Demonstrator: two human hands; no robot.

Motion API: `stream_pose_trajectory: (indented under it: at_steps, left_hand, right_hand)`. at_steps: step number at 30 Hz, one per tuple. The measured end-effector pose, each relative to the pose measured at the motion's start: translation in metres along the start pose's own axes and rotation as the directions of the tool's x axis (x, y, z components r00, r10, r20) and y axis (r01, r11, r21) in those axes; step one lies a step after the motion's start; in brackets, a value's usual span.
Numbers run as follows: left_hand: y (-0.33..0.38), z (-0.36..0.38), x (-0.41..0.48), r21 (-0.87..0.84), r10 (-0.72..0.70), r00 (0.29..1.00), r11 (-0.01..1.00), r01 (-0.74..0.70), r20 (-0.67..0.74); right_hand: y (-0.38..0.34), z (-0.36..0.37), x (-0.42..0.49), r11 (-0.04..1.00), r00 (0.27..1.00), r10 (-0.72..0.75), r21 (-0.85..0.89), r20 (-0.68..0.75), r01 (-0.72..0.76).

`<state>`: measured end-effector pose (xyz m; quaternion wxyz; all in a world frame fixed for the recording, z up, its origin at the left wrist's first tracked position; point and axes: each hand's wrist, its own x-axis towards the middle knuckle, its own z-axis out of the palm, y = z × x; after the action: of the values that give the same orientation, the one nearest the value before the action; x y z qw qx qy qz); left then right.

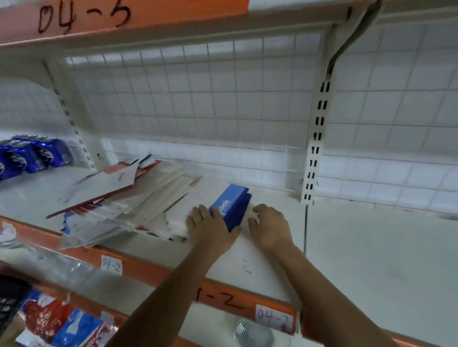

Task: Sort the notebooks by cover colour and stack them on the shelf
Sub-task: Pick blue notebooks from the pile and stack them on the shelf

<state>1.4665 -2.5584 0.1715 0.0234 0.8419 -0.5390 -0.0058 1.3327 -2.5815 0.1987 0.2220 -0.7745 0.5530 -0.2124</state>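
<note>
A small stack of blue notebooks [233,205] lies on the white shelf [366,253] near its middle. My left hand [209,226] grips the stack's near left corner, thumb at the near edge. My right hand [270,226] rests on the shelf just right of the stack, fingers loosely bent, holding nothing. To the left sprawls a messy pile of red and white notebooks [128,201], fanned out and reaching the shelf's front edge.
Blue packets [17,158] stand at the far left of the shelf. A slotted upright post [314,152] and wire grid back the shelf. An orange front rail [145,269] carries labels. Packaged goods [57,324] lie on the lower shelf.
</note>
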Motion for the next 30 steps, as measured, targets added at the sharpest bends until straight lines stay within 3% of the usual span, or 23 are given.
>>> stream_pose_trajectory:
  at_steps: [4, 8, 10, 12, 14, 15, 17, 19, 21, 23, 25, 27, 30]
  left_hand:
    - [0.014, -0.004, -0.007, 0.118, 0.176, 0.98, 0.979, -0.164, -0.097]
    - [0.017, -0.025, -0.002, 0.106, 0.355, 0.923, 0.934, -0.342, -0.147]
    - [0.012, -0.039, -0.002, 0.063, 0.499, 0.843, 0.865, -0.497, -0.202]
    - [0.007, -0.048, -0.002, -0.002, 0.606, 0.744, 0.775, -0.632, -0.283]
    - [0.003, -0.05, 0.001, -0.045, 0.595, 0.643, 0.716, -0.696, -0.482]
    - [0.004, -0.049, 0.003, -0.078, 0.503, 0.624, 0.738, -0.67, -0.598]
    - [0.009, -0.046, -0.001, -0.348, 0.158, 0.7, 0.779, -0.521, -0.696]
    - [0.018, -0.047, -0.009, -0.668, -0.103, 0.839, 0.66, -0.345, -0.535]
    - [0.027, -0.04, -0.009, -0.808, -0.144, 0.938, 0.558, -0.187, -0.316]
    - [0.031, -0.028, -0.004, -0.681, -0.111, 0.97, 0.729, -0.068, -0.216]
    - [0.03, -0.015, -0.001, -0.394, -0.092, 0.993, 0.917, 0.057, -0.072]
    - [0.028, -0.006, -0.001, -0.175, -0.122, 0.991, 0.976, 0.128, 0.045]
    - [0.027, 0.0, -0.005, -0.01, -0.091, 0.995, 0.996, 0.091, -0.026]
  right_hand:
    - [-0.003, -0.002, 0.004, 0.999, 0.998, 0.012, 0.042, -0.065, -0.009]
    - [0.012, -0.013, 0.014, 0.978, 0.984, -0.176, -0.107, 0.026, 0.177]
    - [0.019, -0.014, 0.018, 0.951, 0.968, -0.24, -0.182, 0.071, 0.25]
    - [0.022, -0.016, 0.019, 0.938, 0.966, -0.26, -0.239, 0.0, 0.252]
    - [0.021, -0.021, 0.02, 0.919, 0.942, -0.282, -0.335, -0.184, 0.209]
    - [0.02, -0.025, 0.02, 0.91, 0.922, -0.286, -0.377, -0.262, 0.175]
    - [0.018, -0.032, 0.018, 0.923, 0.878, -0.277, -0.363, -0.39, 0.13]
    - [0.013, -0.039, 0.015, 0.968, 0.852, -0.218, -0.216, -0.475, 0.127]
    - [0.008, -0.047, 0.014, 0.991, 0.85, -0.137, -0.068, -0.509, 0.118]
    - [0.005, -0.053, 0.012, 0.99, 0.836, -0.112, 0.013, -0.537, 0.141]
    - [0.006, -0.058, 0.009, 0.985, 0.83, -0.11, 0.053, -0.547, 0.166]
    - [0.009, -0.062, 0.006, 0.983, 0.843, -0.099, 0.081, -0.528, 0.166]
    - [0.015, -0.066, 0.004, 0.981, 0.866, -0.033, 0.15, -0.499, 0.124]
